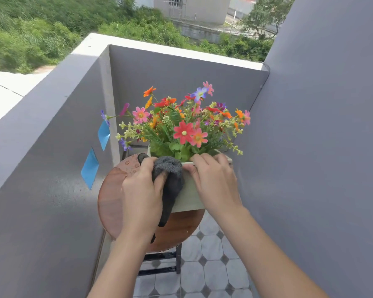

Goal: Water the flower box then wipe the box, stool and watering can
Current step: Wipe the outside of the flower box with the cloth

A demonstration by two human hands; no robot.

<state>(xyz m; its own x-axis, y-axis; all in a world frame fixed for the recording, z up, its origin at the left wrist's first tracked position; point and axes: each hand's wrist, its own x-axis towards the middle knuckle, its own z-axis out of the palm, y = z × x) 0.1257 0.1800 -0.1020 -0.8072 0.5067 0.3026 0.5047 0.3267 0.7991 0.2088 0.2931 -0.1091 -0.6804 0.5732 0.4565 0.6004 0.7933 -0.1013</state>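
A pale rectangular flower box full of colourful flowers stands on a round brown wooden stool. My left hand is closed on a dark grey cloth pressed against the box's near left corner and rim. My right hand grips the box's near rim, fingers curled over the edge. Water drops lie on the stool's far left part. The watering can is not in view.
Grey balcony walls close in on the left, back and right. Two blue paper pieces stick to the left wall. The floor below has white tiles with grey diamonds. The stool's dark metal legs show underneath.
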